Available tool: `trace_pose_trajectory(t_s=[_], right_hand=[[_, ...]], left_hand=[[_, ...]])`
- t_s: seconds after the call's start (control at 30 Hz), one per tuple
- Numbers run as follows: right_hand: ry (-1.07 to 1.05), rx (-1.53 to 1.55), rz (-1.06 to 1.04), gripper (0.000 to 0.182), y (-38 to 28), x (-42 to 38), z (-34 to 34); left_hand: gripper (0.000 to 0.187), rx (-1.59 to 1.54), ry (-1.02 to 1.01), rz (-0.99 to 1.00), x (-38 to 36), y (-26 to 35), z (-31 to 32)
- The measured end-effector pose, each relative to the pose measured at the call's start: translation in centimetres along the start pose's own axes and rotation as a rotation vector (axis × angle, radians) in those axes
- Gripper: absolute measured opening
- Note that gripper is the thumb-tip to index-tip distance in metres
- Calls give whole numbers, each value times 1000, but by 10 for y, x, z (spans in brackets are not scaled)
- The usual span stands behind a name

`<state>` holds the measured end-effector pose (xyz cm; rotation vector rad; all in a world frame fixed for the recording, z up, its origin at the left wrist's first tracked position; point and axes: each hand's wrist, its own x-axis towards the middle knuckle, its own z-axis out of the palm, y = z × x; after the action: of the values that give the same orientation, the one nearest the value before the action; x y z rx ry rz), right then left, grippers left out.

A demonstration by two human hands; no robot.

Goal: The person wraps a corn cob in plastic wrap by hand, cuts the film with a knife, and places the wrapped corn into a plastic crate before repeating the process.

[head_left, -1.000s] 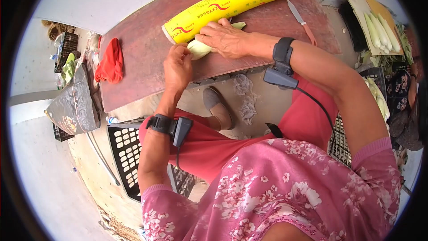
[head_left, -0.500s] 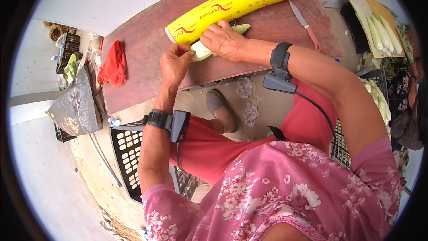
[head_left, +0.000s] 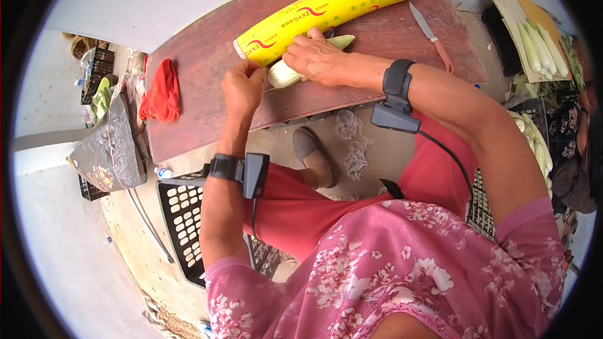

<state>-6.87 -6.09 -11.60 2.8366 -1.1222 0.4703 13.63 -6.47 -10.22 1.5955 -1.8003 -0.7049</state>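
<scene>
A yellow printed roll of wrap (head_left: 326,9) lies slantwise on the dark red table (head_left: 207,56). Along its near side rests a pale green vegetable (head_left: 284,76), its thin end pointing right. My right hand (head_left: 312,58) lies over the vegetable's middle, fingers curled around it and against the roll. Just left of the vegetable's thick end, my left hand (head_left: 244,83) is closed in a pinch beside the roll's left end. What its fingertips hold is too small to make out.
A knife (head_left: 432,36) with a pink handle lies right of the roll. Red cloth (head_left: 162,91) is at the table's left. Long pale vegetables (head_left: 541,50) lie on a board at right. A black crate (head_left: 182,226) stands below left.
My left hand has drawn slightly left, away from the vegetable's thick end. My right hand stays on the vegetable.
</scene>
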Motion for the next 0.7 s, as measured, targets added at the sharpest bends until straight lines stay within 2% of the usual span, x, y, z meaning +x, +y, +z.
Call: trace_pose_trajectory(t_s=[0.1, 0.17, 0.23, 0.33, 0.43, 0.53, 0.7], right_hand=[[-25, 1, 8, 16, -2, 1, -4], [-32, 9, 20, 16, -3, 1, -5], [-36, 21, 25, 16, -1, 0, -3], [46, 74, 9, 15, -2, 0, -2], [23, 65, 21, 15, -2, -1, -3], [15, 47, 25, 15, -2, 1, -4], [-2, 45, 48, 23, -1, -1, -4]], left_hand=[[6, 31, 335, 346, -21, 27, -1], [13, 143, 225, 549, -45, 42, -2], [24, 159, 18, 583, -60, 36, 13], [42, 335, 16, 646, -64, 28, 35], [58, 434, -23, 596, -65, 27, 45], [66, 390, -53, 524, -64, 25, 51], [72, 418, 31, 539, -58, 21, 58]])
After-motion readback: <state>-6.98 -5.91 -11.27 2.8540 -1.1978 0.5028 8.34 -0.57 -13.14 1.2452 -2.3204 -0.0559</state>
